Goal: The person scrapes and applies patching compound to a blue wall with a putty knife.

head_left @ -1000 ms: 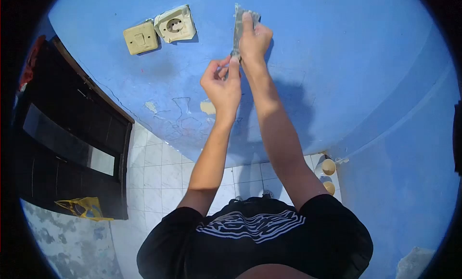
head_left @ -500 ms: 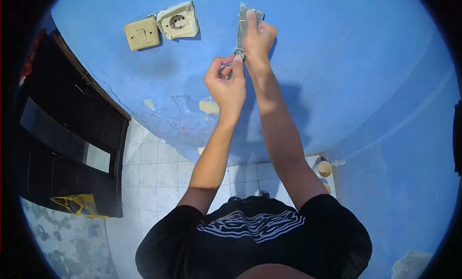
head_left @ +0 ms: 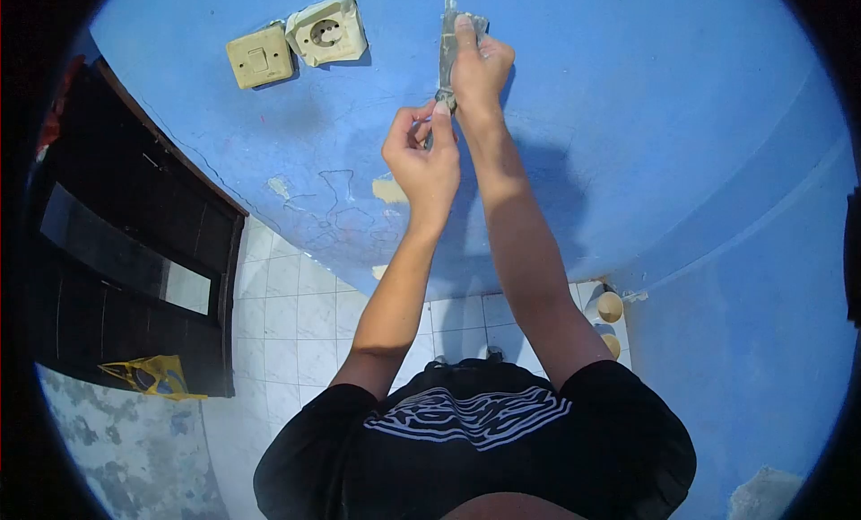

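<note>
A flat grey strip-like piece (head_left: 448, 53) with rough edges stands upright close in front of the blue wall (head_left: 628, 89). My right hand (head_left: 481, 67) is closed on it, the thumb lying flat on its upper part. At the piece's lower end, my left hand (head_left: 424, 157) pinches a small greyish lump (head_left: 446, 99) between thumb and fingers. The two hands are close together, the left one lower. What the piece is made of cannot be told, and the fingers behind it are hidden.
A light switch (head_left: 260, 59) and a loose-looking socket (head_left: 328, 33) are on the wall at upper left. A dark door (head_left: 134, 224) with a yellow bag (head_left: 157, 376) is at left. Two round tan objects (head_left: 610, 306) sit on the tiled floor at right.
The view has shifted slightly, so the switch and socket appear a little higher and further left. Both hands keep their hold, with hardly any movement.
</note>
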`<state>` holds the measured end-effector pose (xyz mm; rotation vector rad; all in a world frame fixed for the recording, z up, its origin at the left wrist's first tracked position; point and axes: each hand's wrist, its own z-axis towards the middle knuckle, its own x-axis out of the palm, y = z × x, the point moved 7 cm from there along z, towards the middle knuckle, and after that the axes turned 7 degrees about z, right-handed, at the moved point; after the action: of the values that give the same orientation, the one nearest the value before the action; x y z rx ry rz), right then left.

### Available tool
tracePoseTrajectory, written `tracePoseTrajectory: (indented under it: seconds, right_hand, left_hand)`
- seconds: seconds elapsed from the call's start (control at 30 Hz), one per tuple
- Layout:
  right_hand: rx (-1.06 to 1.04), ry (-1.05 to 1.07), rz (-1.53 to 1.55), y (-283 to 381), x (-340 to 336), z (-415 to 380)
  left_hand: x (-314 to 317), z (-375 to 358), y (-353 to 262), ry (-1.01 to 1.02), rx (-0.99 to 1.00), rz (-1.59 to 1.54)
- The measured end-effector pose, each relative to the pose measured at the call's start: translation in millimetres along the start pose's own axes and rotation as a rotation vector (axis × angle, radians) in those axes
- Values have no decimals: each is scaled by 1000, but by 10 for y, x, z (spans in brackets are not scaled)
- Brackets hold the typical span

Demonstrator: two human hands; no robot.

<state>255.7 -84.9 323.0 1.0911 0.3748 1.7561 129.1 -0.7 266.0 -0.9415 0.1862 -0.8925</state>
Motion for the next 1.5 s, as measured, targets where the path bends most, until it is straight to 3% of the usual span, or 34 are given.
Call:
tracePoseTrajectory:
  seconds: [0.1, 0.23, 0.57, 0.63, 0.77, 0.93, 1.0, 1.13, 1.23, 1.3, 1.4, 1.5]
  right_hand:
    - [-93, -34, -33, 93, 52, 119]
    - [14, -64, 20, 45, 24, 5]
    - [-79, -60, -13, 71, 69, 124]
    - [-89, -64, -34, 64, 30, 65]
    - [-47, -109, -97, 147, 75, 133]
    - [-111, -136, -225, 118, 18, 48]
    - [-168, -150, -82, 158, 109, 167]
    - [-52, -150, -37, 91, 77, 131]
    - [-201, -147, -281, 199, 92, 314]
    - [-25, -114, -129, 175, 138, 480]
    - [-74, 4, -35, 73, -27, 200]
    - [319, 318, 228, -208, -354, -430]
  left_hand:
    - [38, 55, -98, -3, -4, 25]
    - [25, 69, -14, -13, -27, -38]
    - [86, 119, -53, -20, -11, -111]
    - [62, 96, -86, 10, -125, -150]
    - [36, 138, -109, 29, -172, -139]
    - [47, 211, -88, 21, -86, -120]
    - [39, 253, -76, 16, -73, -102]
    - [-21, 140, -56, 36, -96, -94]
    - [143, 384, -141, 22, 60, -49]
    - [190, 434, -224, 26, 129, -3]
    - [112, 254, -117, 61, 150, 76]
    - [-140, -204, 176, 105, 39, 154]
